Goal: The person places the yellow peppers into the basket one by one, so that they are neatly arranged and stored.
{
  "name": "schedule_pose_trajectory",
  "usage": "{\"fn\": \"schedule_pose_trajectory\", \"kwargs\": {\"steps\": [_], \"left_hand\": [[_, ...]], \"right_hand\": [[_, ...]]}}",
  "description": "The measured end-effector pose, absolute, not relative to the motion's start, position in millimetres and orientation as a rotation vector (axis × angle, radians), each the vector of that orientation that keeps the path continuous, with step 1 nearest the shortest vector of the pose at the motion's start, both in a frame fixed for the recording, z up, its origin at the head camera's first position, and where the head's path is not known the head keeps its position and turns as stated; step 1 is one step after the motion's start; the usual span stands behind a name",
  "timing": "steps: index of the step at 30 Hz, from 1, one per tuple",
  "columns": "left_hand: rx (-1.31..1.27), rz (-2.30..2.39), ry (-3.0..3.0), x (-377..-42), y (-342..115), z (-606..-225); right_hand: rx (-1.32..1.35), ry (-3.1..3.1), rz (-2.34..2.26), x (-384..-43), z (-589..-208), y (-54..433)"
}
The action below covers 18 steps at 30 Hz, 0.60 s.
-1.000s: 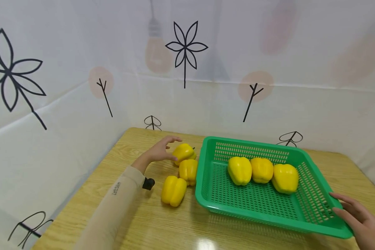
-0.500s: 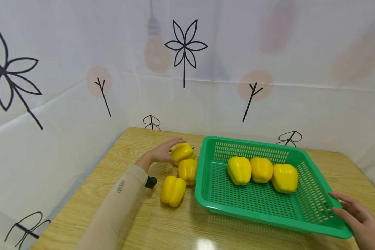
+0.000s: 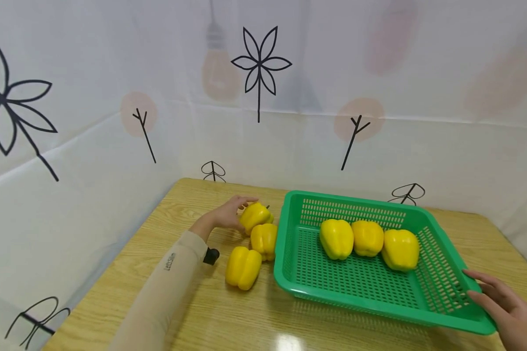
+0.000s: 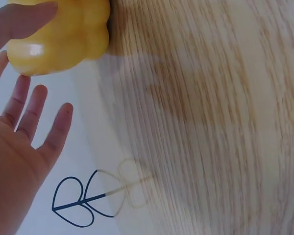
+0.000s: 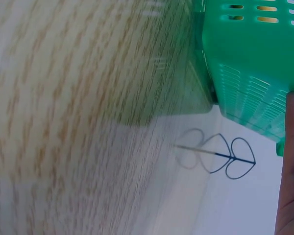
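Note:
My left hand (image 3: 229, 213) holds the farthest of the yellow bell peppers on the table, left of the green basket (image 3: 364, 308). In the left wrist view the thumb lies across this yellow bell pepper (image 4: 63, 46), with fingertips at its other side. Nearer to me are a second bell pepper (image 3: 263, 241) against the basket's left side and a third bell pepper (image 3: 243, 268). My right hand (image 3: 511, 312) grips the basket's right rim, thumb above. One of its fingers (image 5: 293, 147) shows along the basket's outer wall in the right wrist view.
Inside the basket, three yellow bell peppers (image 3: 368, 239) sit in a row toward the back. The wooden table (image 3: 228, 321) ends at a white patterned curtain (image 3: 281, 151) behind and on the left.
My left hand has moved slightly right and its fingers have come onto the far bell pepper, which has shifted a little to the left. The right hand and the basket stay put.

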<state>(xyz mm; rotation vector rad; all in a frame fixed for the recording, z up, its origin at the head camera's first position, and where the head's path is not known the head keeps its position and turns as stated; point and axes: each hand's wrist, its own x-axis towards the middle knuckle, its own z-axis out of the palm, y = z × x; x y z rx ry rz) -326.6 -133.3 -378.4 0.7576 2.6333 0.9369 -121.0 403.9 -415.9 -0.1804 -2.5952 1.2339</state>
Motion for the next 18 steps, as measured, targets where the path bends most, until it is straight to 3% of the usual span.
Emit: {"fn": "schedule_pose_trajectory", "kwargs": {"steps": [11,18], "left_hand": [[0.831,0.859,2.634,-325.6,-131.5,-377.7],[0.653,0.953,2.635,-324.9,-133.4,-379.7]], "right_hand": [[-0.153,-2.613,1.231,-122.2,-417.6,407.6],[-0.151,-2.612,1.237,-122.3,-417.9,407.8]]}}
